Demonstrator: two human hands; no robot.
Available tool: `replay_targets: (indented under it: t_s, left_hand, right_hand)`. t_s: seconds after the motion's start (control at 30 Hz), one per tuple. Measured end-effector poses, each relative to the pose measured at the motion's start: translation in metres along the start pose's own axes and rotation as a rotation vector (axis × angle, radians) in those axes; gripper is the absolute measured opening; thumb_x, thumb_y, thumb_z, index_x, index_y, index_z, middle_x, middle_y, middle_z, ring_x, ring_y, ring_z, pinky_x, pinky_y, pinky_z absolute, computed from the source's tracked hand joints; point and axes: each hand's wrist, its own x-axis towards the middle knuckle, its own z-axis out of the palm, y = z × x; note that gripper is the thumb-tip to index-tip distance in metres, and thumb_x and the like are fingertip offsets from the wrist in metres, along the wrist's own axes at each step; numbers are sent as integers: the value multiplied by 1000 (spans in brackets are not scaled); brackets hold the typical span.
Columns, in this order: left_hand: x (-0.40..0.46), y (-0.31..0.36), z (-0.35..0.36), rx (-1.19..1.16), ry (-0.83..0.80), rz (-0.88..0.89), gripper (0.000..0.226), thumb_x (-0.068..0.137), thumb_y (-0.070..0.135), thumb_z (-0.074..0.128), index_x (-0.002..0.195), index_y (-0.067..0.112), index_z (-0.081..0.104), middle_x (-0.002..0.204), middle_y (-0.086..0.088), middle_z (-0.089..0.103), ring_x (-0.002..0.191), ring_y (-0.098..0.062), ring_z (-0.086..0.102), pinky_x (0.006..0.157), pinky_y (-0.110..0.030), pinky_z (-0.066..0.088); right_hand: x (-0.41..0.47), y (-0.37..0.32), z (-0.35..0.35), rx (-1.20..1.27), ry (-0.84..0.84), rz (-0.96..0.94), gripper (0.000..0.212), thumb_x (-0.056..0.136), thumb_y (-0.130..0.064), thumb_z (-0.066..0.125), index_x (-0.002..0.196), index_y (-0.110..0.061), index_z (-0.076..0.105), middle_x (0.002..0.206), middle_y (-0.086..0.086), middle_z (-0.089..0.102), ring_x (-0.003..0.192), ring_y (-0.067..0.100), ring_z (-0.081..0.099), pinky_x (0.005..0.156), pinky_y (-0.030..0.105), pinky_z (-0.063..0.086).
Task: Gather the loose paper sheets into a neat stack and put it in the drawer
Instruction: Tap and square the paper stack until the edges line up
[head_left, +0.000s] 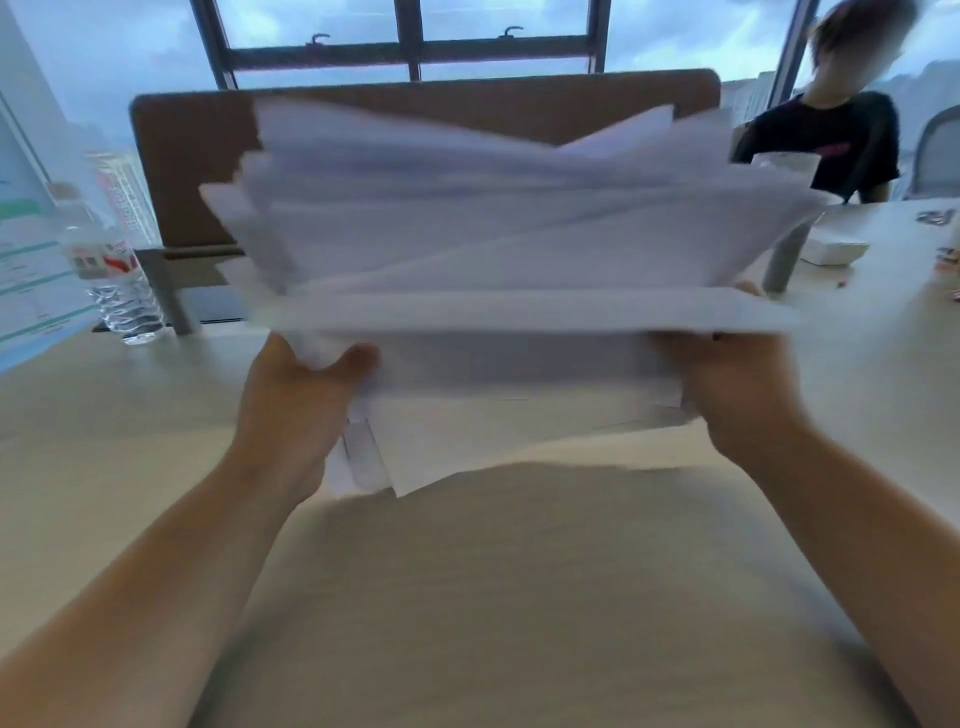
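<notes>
Paper sheets (498, 249) fill the middle of the view, and you hold them up above the pale table (493, 597), in front of a brown divider panel (197, 166). Much of the picture is blurred, so any print on the sheets cannot be read. The bundle hides most of the panel and the table behind it. Your left hand (296, 410) grips the lower left corner: the thumb lies on the near face and the fingers are hidden behind the paper. Your right hand (748, 395) holds the right edge of the bundle; its fingers go behind the sheets, and only a fingertip shows above the top edge. Both forearms are cut off by the lower corners of the frame.

The sheets are white and do not line up. Their upper corners fan out at different angles, and several lower corners stick out below your hands, some slanted. One straight pale band runs across the bundle between your hands.

At the left a clear water bottle (117, 280) stands on the table, near a printed sheet (31, 270) with green lines that the frame edge cuts. At the far right another person in a black shirt (841, 140) sits behind the table, beside a small white box (831, 252).
</notes>
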Motion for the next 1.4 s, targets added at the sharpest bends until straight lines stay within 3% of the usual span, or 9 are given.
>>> replay_targets:
  t_s: [0.2, 0.5, 0.63, 0.73, 0.87, 1.0, 1.17, 1.27, 1.4]
  left_hand:
    - [-2, 1, 4, 17, -22, 142, 29, 90, 13, 79, 100, 37, 65, 101, 15, 75, 99, -17, 73, 77, -32, 54]
    - [-12, 5, 6, -2, -152, 186, 28, 93, 13, 79, 105, 38, 71, 101, 19, 81, 98, -11, 77, 84, -37, 60]
    - [-2, 4, 1, -92, -186, 91, 38, 81, 20, 75, 117, 33, 71, 114, 4, 80, 110, -26, 74, 91, -46, 59]
    - [4, 0, -5, -163, -231, 16, 41, 87, 6, 69, 124, 25, 70, 118, -1, 79, 113, -29, 73, 95, -48, 58]
    - [3, -1, -7, -157, -283, -45, 34, 91, -5, 67, 107, 23, 77, 100, 2, 83, 92, -20, 79, 91, -47, 58]
    - [12, -1, -15, -181, -242, -45, 24, 74, 18, 66, 92, 22, 82, 89, -1, 81, 89, -29, 74, 94, -51, 48]
    - [12, 4, -15, -252, -214, 44, 24, 81, 15, 65, 98, 23, 79, 91, 5, 82, 84, -16, 78, 82, -34, 60]
    - [3, 4, -8, -205, -282, 86, 30, 93, 10, 69, 88, 34, 86, 94, 8, 83, 89, -11, 79, 74, -25, 62]
    - [-1, 10, -2, -214, -189, 56, 15, 103, 20, 61, 102, 22, 76, 93, 10, 83, 90, -8, 79, 77, -24, 61]
  right_hand:
    - [-3, -3, 4, -105, -78, -106, 24, 89, -8, 72, 95, -31, 67, 91, -10, 76, 83, 9, 70, 81, 38, 60]
    - [-15, -9, 11, -83, -161, -220, 30, 86, -13, 73, 102, -38, 71, 105, -1, 77, 97, 22, 74, 84, 44, 61]
    - [-3, -3, 2, -74, -108, -104, 35, 88, -6, 76, 107, -34, 65, 104, -8, 76, 93, 10, 73, 79, 34, 59]
    - [1, 2, -2, 14, -123, -4, 35, 87, -1, 74, 111, -26, 67, 106, -2, 78, 97, 17, 73, 85, 41, 59]
    - [-3, 5, 0, 84, -154, 50, 31, 83, 2, 76, 100, -24, 75, 105, 3, 79, 99, 25, 74, 89, 46, 58]
    - [-2, -2, -2, 55, -168, 3, 28, 85, 4, 74, 98, -21, 75, 97, -2, 80, 92, 18, 75, 83, 38, 61]
    - [-6, -13, -4, -52, -193, -103, 33, 88, 4, 71, 111, -19, 66, 94, -17, 78, 88, 3, 73, 73, 21, 58]
    - [-15, -10, 2, -112, -253, -128, 40, 86, 4, 74, 121, -12, 62, 104, -8, 77, 95, 5, 73, 76, 22, 59]
    - [-14, -9, 3, -124, -206, -162, 40, 86, -2, 77, 108, -34, 65, 105, -9, 75, 94, 4, 73, 78, 23, 59]
